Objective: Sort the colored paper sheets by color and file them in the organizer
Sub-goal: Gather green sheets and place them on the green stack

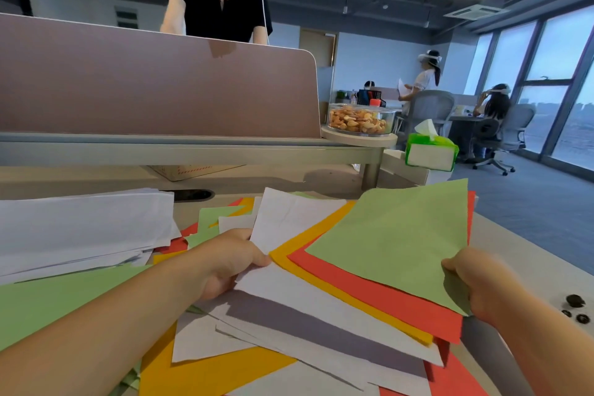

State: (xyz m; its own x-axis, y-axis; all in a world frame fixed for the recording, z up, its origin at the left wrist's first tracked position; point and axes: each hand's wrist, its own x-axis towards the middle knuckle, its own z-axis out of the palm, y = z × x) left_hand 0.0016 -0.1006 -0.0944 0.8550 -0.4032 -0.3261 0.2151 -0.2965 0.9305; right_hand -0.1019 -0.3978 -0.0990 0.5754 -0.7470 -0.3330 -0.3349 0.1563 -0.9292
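Note:
Loose paper sheets in green, red, yellow and white lie fanned over the desk in front of me. My right hand (pixel 482 286) pinches the near corner of a green sheet (pixel 401 241) lifted above a red sheet (pixel 379 296) and a yellow sheet (pixel 340 286). My left hand (pixel 225 264) grips the edge of a white sheet (pixel 289 222) in the middle of the pile. A separate stack of white paper (pixel 80 228) sits at the left, with another green sheet (pixel 64 296) under my left forearm. No organizer is in view.
A pink desk partition (pixel 154 80) stands along the back, with a person in a headset behind it. A glass bowl of nuts (pixel 360 120) and a green tissue pack (pixel 430 151) sit at the back right. Small dark objects (pixel 575 300) lie at the desk's right edge.

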